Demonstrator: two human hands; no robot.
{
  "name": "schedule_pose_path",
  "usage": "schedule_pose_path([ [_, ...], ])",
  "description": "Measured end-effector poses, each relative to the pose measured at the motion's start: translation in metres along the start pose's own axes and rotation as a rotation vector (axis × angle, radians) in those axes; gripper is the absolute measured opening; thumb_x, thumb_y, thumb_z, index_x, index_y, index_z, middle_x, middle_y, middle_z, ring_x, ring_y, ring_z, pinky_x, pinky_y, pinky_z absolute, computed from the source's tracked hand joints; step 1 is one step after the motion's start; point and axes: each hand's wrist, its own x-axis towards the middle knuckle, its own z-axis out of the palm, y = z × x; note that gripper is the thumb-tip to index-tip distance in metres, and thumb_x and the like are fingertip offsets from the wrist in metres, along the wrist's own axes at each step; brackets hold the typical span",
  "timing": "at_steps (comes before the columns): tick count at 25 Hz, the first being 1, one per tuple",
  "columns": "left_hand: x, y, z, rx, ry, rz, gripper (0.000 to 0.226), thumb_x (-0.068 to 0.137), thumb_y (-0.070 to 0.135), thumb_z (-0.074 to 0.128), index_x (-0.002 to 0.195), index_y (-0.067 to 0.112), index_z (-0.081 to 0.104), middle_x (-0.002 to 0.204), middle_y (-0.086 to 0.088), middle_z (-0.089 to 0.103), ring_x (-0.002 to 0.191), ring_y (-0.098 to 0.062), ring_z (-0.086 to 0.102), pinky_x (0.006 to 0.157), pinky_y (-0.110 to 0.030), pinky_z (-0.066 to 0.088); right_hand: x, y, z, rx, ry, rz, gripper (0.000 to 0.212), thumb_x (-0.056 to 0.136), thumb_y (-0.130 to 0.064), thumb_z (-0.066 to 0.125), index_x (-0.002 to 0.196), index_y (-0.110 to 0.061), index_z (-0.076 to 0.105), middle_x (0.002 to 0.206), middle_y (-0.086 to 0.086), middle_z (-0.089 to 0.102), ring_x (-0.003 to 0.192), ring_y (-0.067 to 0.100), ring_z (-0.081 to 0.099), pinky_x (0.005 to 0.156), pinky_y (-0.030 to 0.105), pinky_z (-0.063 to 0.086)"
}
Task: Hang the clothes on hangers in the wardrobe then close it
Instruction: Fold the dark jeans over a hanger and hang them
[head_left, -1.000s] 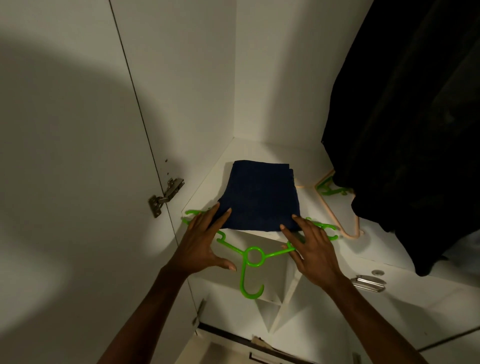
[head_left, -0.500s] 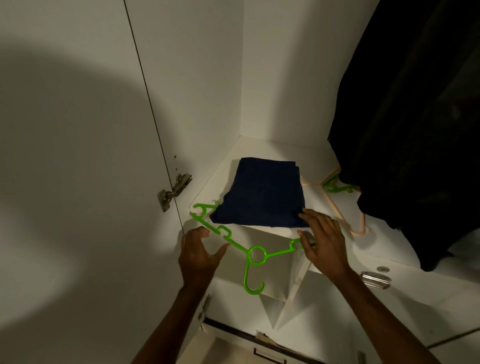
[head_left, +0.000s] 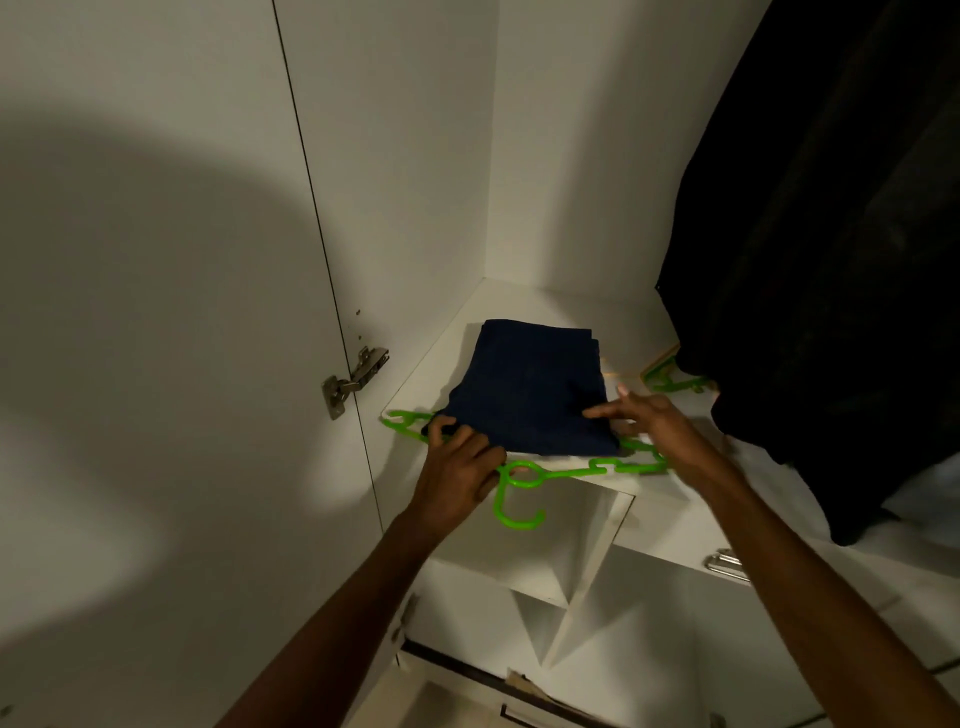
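Lying crosswise, hook toward the viewer, green hanger gripped by left hand; right hand open.

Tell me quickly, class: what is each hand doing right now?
Left hand: fingers curled on the near left edge of the folded navy garment, over the green hanger.
Right hand: open, fingers extended onto the garment's right edge.
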Motion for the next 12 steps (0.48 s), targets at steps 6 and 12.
schedule_pose_path([
  [6, 0.072, -0.025, -0.031, -0.069, 0.107, 0.066, 0.015, 0.084, 0.032, 0.077, 0.090, 0.019, 0.075, 0.072, -0.006, 0.068, 0.073, -0.023, 0.061, 0.070, -0.033, 0.056, 0.003, -0.001, -0.053, 0.367, 0.261, 0.005, 0.046, 0.111, -0.029, 0.029, 0.122, -0.008, 0.068, 0.117, 0.004, 0.075, 0.113, 0.021, 0.070, 0.107, 0.042, 0.047],
  [12, 0.138, -0.040, -0.050, -0.212, 0.059, -0.010, 0.076, 0.097, 0.065, 0.034, 0.058, 0.006, 0.062, 0.054, -0.007, 0.057, 0.055, -0.029, 0.058, 0.072, -0.027, 0.032, -0.009, 0.055, -0.014, 0.239, 0.213, -0.037, 0.079, 0.080, 0.021, 0.064, 0.147, -0.016, 0.046, 0.144, -0.004, 0.053, 0.138, 0.025, 0.048, 0.107, 0.041, 0.043],
])
